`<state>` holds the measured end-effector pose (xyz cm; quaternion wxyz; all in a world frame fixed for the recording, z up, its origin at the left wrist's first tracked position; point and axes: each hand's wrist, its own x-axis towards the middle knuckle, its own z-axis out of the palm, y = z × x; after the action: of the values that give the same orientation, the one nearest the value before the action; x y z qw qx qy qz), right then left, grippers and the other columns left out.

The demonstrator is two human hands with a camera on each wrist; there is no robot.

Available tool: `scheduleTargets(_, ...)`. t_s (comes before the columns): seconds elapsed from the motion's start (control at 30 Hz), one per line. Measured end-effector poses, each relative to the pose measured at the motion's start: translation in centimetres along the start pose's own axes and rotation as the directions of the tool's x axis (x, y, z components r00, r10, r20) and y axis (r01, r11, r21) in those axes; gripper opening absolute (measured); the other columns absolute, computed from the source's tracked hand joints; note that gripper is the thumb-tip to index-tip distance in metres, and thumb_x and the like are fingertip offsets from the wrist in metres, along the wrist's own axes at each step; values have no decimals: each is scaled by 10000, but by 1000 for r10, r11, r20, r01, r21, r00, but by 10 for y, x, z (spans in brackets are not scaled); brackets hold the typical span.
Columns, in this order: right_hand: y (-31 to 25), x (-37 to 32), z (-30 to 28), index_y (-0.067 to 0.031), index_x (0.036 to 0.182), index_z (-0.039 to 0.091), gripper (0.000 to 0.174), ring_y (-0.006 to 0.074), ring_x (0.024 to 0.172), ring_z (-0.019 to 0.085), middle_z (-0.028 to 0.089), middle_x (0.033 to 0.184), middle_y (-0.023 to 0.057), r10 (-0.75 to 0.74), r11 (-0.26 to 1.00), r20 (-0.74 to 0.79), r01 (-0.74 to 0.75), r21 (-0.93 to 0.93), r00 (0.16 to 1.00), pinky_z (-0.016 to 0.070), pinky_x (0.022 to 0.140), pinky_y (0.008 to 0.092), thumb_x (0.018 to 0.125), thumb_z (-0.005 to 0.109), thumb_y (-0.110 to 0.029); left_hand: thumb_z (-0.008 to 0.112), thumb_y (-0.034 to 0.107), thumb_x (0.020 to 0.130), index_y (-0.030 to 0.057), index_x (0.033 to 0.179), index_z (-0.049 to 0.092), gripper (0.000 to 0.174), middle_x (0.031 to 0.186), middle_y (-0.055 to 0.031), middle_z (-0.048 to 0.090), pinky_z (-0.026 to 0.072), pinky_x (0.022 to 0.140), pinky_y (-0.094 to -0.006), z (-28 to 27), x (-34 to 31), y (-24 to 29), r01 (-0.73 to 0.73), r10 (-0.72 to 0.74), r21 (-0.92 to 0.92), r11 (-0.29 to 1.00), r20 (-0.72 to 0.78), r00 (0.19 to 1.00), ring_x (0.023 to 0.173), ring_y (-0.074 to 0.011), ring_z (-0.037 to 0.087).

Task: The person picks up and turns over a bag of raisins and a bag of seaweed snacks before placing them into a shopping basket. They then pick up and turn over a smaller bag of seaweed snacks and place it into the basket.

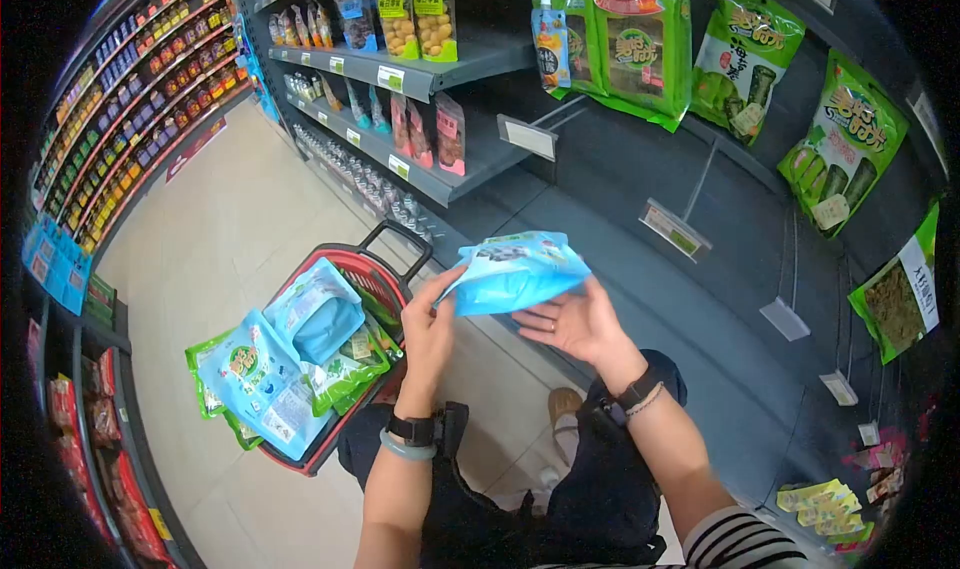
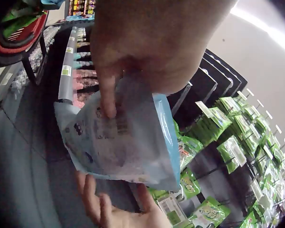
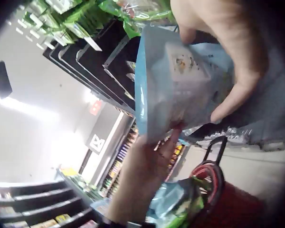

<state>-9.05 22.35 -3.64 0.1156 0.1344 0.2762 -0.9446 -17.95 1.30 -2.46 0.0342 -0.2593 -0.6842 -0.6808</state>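
A light-blue snack bag (image 1: pixel 515 274) is held up in front of the body, lying nearly flat with its printed side up in the head view. My left hand (image 1: pixel 426 334) grips its left end, with a finger laid across the bag in the left wrist view. My right hand (image 1: pixel 580 327) is at the bag's right end, palm turned up, fingers loosely extended below it and its thumb partly hidden by the bag. In the right wrist view, the right fingers (image 3: pixel 237 97) overlap the bag's face.
A red shopping basket (image 1: pixel 318 459) with a black handle stands on the floor at left, holding light-blue bags (image 1: pixel 262 374) and green bags (image 1: pixel 350 374). Grey shelves (image 1: pixel 470 77) with snack pouches rise ahead. Green seaweed bags (image 1: pixel 745 59) hang from hooks with price tags at right.
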Motion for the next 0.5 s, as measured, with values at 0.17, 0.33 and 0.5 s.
scheduleTargets(0.17,0,-7,18,-25,1301,394,601,310,1139,510,491,1269,180,-88,993,-27,90,76,996,424,948,466,892,488,-456,459,-71,738,24,1084,619,392,1142,-135,593,410,912,-298,-1,-2,13,-187,168,126,974,148,975,1091,-238,542)
scheduleTargets(0.33,13,4,2,-3,1217,463,463,219,1007,598,586,1144,117,-104,991,-66,98,-96,992,493,871,377,895,567,-319,537,-91,749,12,1290,422,563,1289,-111,460,376,965,-302,15,-6,9,-121,120,-14,992,-75,990,1144,-196,477)
scheduleTargets(0.5,25,6,14,-22,1186,479,439,183,1000,586,577,1134,79,-196,970,-123,174,-171,973,495,843,350,900,560,-346,591,102,847,-6,1203,466,393,1071,-81,542,432,793,-269,27,-16,-19,265,-295,-255,930,-89,951,935,-142,528)
